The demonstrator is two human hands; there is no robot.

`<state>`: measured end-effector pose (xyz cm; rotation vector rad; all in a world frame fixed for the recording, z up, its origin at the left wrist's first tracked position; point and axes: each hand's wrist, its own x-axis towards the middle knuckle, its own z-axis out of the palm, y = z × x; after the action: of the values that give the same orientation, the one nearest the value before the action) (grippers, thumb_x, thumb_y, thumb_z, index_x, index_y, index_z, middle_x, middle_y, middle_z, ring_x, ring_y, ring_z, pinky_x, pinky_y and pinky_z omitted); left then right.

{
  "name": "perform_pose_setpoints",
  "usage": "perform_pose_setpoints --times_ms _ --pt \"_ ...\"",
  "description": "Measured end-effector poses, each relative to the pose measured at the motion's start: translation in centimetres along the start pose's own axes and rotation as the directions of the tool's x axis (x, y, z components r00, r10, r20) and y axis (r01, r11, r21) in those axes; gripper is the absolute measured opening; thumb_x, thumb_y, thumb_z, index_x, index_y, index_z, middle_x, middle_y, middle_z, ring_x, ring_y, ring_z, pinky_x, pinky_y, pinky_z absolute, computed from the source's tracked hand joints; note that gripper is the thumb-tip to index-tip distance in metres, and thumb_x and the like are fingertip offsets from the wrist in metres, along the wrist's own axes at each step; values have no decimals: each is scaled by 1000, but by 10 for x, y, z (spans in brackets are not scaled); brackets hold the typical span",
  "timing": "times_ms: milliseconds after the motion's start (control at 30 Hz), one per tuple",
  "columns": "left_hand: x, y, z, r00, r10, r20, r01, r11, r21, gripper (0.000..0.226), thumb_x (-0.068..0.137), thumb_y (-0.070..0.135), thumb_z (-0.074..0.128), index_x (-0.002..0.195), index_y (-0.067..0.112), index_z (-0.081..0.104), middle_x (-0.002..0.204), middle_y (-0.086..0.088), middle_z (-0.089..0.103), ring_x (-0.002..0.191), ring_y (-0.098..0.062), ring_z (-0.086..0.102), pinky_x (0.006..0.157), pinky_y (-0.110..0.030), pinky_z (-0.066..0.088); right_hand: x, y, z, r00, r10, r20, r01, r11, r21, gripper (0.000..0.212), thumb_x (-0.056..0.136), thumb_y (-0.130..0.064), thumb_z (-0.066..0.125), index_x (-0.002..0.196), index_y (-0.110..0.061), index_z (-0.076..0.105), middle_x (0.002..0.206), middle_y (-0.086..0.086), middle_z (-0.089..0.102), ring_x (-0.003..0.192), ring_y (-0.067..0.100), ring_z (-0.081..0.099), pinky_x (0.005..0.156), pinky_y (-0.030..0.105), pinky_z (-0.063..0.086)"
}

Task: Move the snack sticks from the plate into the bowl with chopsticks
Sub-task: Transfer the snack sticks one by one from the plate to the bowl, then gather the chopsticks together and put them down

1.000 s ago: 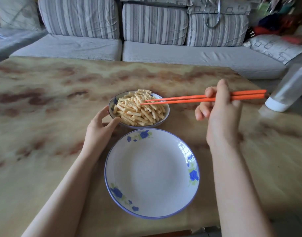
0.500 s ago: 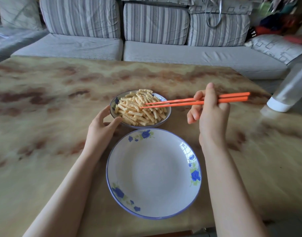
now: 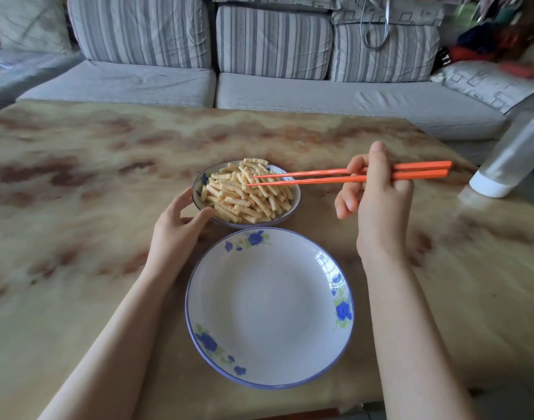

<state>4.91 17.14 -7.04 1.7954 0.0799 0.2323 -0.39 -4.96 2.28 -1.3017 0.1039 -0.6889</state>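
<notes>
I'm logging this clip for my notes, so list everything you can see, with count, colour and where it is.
bowl: one, white with a blue rim, on the table beyond the plate
snack sticks: many, pale yellow, heaped in the bowl
plate: one, white with blue flowers, nearest the person, no sticks on it
chopsticks: two, orange, tips over the bowl
table: one, tan marbled with brown, under the dishes
sofa: one, grey striped, behind the table
bottle: one, clear with a white cap, tilted, far right of view
left hand: one, cups the bowl's left side
right hand: one, holds the chopsticks
</notes>
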Motion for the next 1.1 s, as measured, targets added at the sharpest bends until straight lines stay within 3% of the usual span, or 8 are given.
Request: perform_pose_setpoints --times_ms 167,267,433,533,700,900,1000,1100 --pt "0 0 1 1000 -8 -2 8 1000 -6 41 93 24 64 133 27 58 98 10 72 75 -15 72 81 -31 56 2 -3 -6 999 42 -6 -42 999 -32 46 103 -26 39 61 -10 46 39 -1 30 33 19 28 36 17 28" --pt "-2 4 1 999 12 -33 -11 1000 12 33 96 25 60 130 27 58 101 13 70 76 -3 68 76 -17 50 3 -3 -10 999 54 4 -53 997 -47 47 103 -27 39 60 -11 47 36 -1 30 30 17 28 36 18 28" --pt "-2 2 -3 994 34 -108 -33 999 11 45 100 23 53 144 11 49 140 -2 55 107 -8 57 77 -3 41 3 -5 -17 997 71 -12 -72 997 -38 47 103 -28 39 60 -11 47 37 -2 31 30 15 29 36 20 28" --pt "-3 4 -7 980 37 -195 -43 999 -28 43 100 21 53 143 11 49 140 -4 55 89 -18 68 67 -8 47 1 -8 -18 996 75 -55 -75 997 10 44 103 -27 39 63 -9 47 39 -4 35 31 14 31 37 20 29" --pt "-13 29 -14 929 103 -357 -128 991 -49 24 96 15 54 118 14 64 122 -3 64 104 -21 65 69 -19 51 -6 -13 -19 991 84 -108 -65 984 165 42 104 -24 37 66 -9 46 40 -8 42 30 10 30 37 22 27" --pt "-65 102 28 996 -1 89 28 952 -304 11 95 13 60 93 17 70 92 -4 72 81 -11 68 75 -23 54 -16 -23 -24 986 86 -142 -59 981 185 44 104 -28 38 64 -10 47 39 -2 30 33 15 28 37 19 27" --pt "-89 118 58 909 -155 387 320 853 -412 23 94 27 62 112 15 70 108 -3 74 100 -14 70 91 -28 53 -24 -34 -24 987 80 -139 -56 984 167 45 104 -29 37 65 -10 47 38 -1 29 33 16 28 38 19 27" --pt "-99 131 78 871 -197 450 434 738 -516 29 92 29 64 117 15 66 111 -2 73 100 -12 69 90 -24 52 -34 -43 -25 989 65 -133 -41 985 170 44 104 -29 37 65 -10 47 39 1 29 34 18 28 37 19 27"
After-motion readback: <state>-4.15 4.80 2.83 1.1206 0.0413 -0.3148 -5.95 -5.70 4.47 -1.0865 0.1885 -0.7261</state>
